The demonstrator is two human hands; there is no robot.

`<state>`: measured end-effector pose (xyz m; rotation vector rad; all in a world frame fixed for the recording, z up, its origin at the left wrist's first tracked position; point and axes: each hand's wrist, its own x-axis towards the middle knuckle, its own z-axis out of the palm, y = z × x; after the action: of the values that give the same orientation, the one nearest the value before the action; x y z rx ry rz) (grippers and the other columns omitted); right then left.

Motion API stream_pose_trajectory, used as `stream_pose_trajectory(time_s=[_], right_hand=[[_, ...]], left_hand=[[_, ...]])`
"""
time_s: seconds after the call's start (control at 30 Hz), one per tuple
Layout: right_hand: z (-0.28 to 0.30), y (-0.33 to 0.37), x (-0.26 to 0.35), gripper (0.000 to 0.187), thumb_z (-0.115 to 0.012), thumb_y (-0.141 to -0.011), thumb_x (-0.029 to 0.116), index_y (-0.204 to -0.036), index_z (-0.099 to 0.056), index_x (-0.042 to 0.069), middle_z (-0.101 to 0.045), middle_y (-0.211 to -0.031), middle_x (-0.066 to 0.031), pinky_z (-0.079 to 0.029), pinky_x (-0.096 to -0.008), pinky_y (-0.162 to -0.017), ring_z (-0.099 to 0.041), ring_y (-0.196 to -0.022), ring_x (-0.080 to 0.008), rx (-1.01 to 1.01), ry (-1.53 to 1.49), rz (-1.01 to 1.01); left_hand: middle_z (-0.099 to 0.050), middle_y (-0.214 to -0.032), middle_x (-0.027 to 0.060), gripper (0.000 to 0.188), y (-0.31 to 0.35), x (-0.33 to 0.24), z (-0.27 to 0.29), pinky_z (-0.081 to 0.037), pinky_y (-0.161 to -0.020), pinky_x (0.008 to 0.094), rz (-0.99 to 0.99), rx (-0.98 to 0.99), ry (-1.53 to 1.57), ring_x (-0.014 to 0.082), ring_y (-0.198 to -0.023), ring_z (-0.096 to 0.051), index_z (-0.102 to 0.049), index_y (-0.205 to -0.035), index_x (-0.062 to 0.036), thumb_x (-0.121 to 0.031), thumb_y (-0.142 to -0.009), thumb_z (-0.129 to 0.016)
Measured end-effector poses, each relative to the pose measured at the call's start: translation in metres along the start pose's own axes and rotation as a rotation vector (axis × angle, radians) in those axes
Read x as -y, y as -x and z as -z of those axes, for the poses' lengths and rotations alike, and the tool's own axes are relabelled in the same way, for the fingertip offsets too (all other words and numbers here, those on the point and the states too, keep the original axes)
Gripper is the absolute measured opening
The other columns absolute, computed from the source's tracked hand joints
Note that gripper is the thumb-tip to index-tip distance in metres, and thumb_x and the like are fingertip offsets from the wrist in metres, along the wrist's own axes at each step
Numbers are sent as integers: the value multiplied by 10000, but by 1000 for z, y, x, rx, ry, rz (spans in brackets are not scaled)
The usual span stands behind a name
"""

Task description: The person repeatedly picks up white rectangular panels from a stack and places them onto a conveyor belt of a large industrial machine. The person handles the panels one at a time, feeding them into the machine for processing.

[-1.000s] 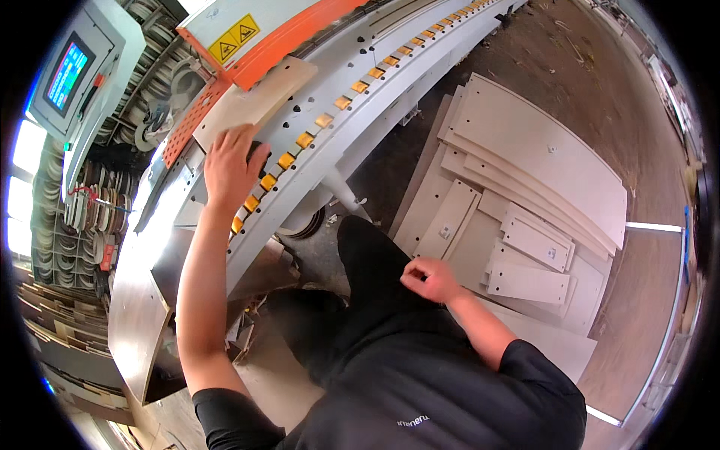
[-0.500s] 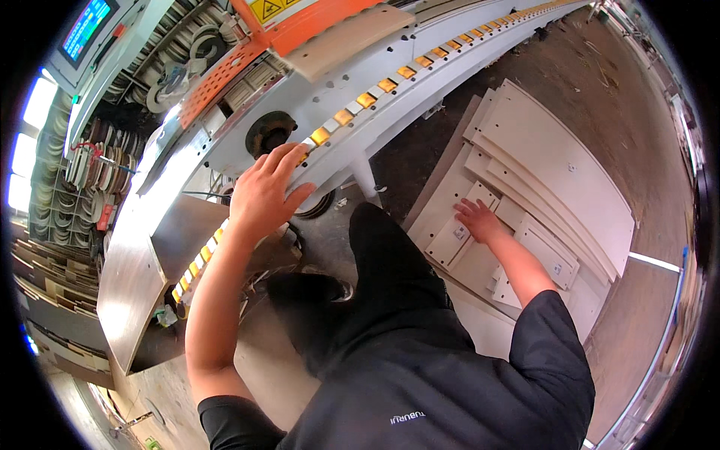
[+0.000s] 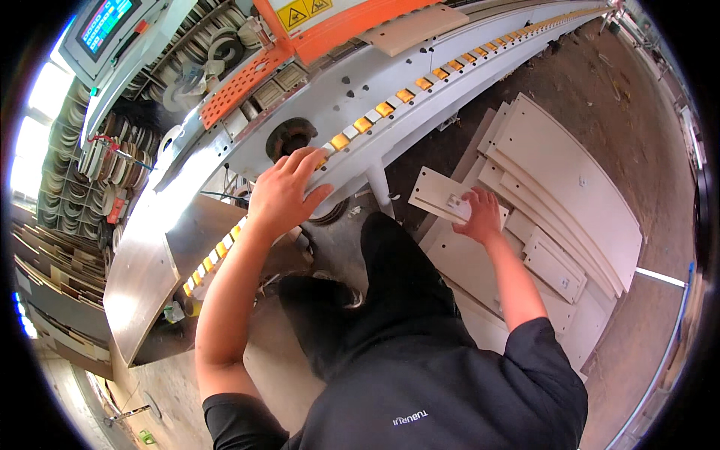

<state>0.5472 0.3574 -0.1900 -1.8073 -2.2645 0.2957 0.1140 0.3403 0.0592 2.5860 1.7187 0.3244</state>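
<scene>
My right hand (image 3: 481, 217) grips a small beige board (image 3: 442, 191) with drilled holes and a white label, its fingers over the near end. The board is tilted above a stack of pale panels (image 3: 562, 154) on my right. My left hand (image 3: 289, 189) rests on the edge of the grey machine bed (image 3: 390, 154), fingers stretched forward and thumb apart, holding nothing. Under its fingertips runs a strip of yellow and white rollers (image 3: 363, 124).
A beige panel (image 3: 412, 30) lies on the machine beside the orange housing (image 3: 345, 30). A control screen (image 3: 106, 24) stands at the upper left. Racks of edging coils (image 3: 67, 142) and a brown board (image 3: 139, 292) are on the left. My legs (image 3: 401, 255) stand between machine and stack.
My right hand has lifted the small board off the stack and moved it toward the machine. My left hand stays on the bed's edge; the view has shifted slightly.
</scene>
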Motion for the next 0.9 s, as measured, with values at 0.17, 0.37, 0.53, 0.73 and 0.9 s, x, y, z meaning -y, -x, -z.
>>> stream_pose_trajectory(time_s=[0.17,0.37,0.53,0.73,0.9], right_hand=[[46,43,38,706,-903,-557,364,-1153,-592,145,-515,-1378,-132,-283,-593,-1219,-473,-1318,-370,-231,-81,78],[97,83,91,677,-908,-561,344,-1130,-599,148,-527,-1370,-129,-272,-626,-1216,-508,-1286,-374,-331,-143,151],[126,91,133,626,-880,-552,320,-1088,-605,149,-546,-1355,-120,-270,-611,-1228,-537,-1266,-348,-380,-139,279],[138,90,177,571,-858,-577,325,-1068,-622,152,-549,-1355,-122,-276,-645,-1212,-536,-1286,-346,-372,-214,462],[138,81,206,530,-843,-679,353,-1130,-632,172,-552,-1383,-98,-268,-636,-1216,-523,-1332,-302,-410,-265,547]], left_hand=[[-570,-1449,74,592,2,-3,1,-494,-1032,422,-13,-26,-31,303,-1238,-598,-523,-1442,-127,-364,-934,-712],[-534,-1519,70,637,15,-25,-11,-421,-1113,498,-177,-261,-150,298,-1413,-480,-590,-1394,-136,-350,-836,-807],[-424,-1627,114,720,52,-106,-19,-432,-1064,438,-423,-25,-125,292,-1509,-375,-620,-1317,-129,-449,-713,-846],[-447,-1561,198,604,84,-119,-17,-471,-1040,446,-334,-94,-288,350,-1430,-437,-586,-1136,-91,-345,-656,-850],[-516,-1455,180,535,104,-98,9,-477,-1027,458,-233,-99,-168,362,-1352,-493,-596,-1082,-88,-273,-638,-830]])
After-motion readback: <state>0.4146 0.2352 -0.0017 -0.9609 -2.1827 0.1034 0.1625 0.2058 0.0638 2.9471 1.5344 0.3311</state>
